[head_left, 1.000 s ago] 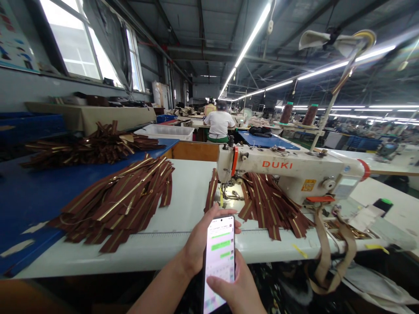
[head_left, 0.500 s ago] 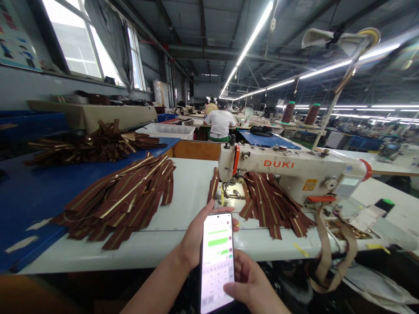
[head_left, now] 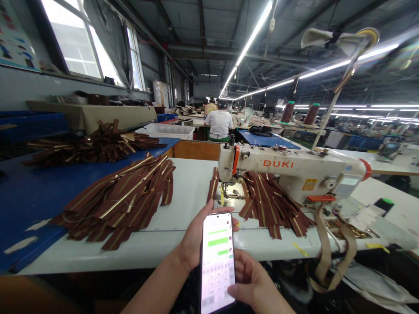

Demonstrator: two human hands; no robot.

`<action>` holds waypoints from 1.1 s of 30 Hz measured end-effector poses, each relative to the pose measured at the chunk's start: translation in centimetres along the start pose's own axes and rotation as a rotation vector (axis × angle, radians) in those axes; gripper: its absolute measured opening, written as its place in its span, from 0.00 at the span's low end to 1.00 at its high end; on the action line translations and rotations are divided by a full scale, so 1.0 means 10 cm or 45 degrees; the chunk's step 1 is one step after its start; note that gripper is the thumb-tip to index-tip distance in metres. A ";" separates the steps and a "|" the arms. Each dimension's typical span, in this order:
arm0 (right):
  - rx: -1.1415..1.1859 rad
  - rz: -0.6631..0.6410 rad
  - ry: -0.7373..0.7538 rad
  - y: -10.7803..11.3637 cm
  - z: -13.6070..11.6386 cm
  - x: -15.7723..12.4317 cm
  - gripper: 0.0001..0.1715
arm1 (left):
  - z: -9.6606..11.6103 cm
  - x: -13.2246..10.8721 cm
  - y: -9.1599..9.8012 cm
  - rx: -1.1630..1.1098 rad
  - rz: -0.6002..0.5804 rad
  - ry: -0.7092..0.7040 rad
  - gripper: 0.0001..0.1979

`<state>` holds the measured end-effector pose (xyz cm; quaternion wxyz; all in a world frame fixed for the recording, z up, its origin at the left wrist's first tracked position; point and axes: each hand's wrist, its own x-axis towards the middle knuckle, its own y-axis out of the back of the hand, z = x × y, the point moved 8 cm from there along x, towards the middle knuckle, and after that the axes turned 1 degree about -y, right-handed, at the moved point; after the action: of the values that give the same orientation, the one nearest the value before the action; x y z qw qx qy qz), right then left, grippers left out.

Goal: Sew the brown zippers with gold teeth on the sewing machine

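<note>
R hand (head_left: pixel 253 279) is shifting right, away from the phone's screen, since the earlier frame, and the phone is sitting slightly higher in the view. Fluorescent tubes (head_left: pixel 253 39) are lighting a long garment-factory floor, w/ a co-worker in a white T-shirt (head_left: pixel 219 124) sitting at a far bench, back turned. Nearer, a white plastic bin (head_left: pixel 165 131) is resting by a blue table (head_left: pixel 26 209), which is carrying two heaps of brown zippers w/ gold teeth (head_left: pixel 118 205). A DUKI industrial sewing machine (head_left: pixel 281 172) is standing on a white worktable (head_left: pixel 183 257), w/ more zippers (head_left: pixel 271 205) fanning out around its needle area and a tan strap (head_left: pixel 330 257) hanging off the table's front edge. L hand (head_left: pixel 199 237) is wrapping firmly around a smartphone (head_left: pixel 216 261), holding it upright just over that edge, w/ green chat bubbles and a keyboard lit on screen. R hand is holding nothing, fingers loosely curled and partly open, just beside the phone's right edge; any contact there can't be confirmed. Likely risk: phone dropping below the table if L grip slips, esp. w/ one-handed use.
</note>
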<state>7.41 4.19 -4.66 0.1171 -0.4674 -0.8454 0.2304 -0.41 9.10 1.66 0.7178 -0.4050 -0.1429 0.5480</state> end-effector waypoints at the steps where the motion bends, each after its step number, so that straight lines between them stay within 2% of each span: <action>1: -0.005 0.001 0.000 -0.01 -0.01 0.00 0.27 | 0.00 0.00 0.00 -0.002 -0.003 -0.002 0.20; 10: -0.006 -0.003 -0.015 -0.08 0.01 0.04 0.27 | -0.03 0.02 0.02 -0.002 -0.016 -0.001 0.20; 16: -0.096 0.212 0.041 -0.07 0.09 0.08 0.29 | -0.02 0.03 0.00 0.004 -0.035 -0.017 0.21; 22: -0.163 0.301 0.108 -0.08 0.05 0.10 0.28 | -0.02 0.03 0.01 0.040 -0.020 -0.035 0.20; 27: -0.090 0.245 0.044 -0.02 0.10 0.09 0.26 | -0.02 0.03 0.03 0.049 -0.015 -0.048 0.20; 33: -0.026 0.161 0.053 0.03 0.09 0.12 0.24 | -0.03 0.03 0.02 0.049 -0.014 -0.062 0.20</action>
<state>6.64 5.12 -5.60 0.1151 -0.5256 -0.8140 0.2189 -0.25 9.28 1.30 0.7247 -0.3769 -0.1519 0.5565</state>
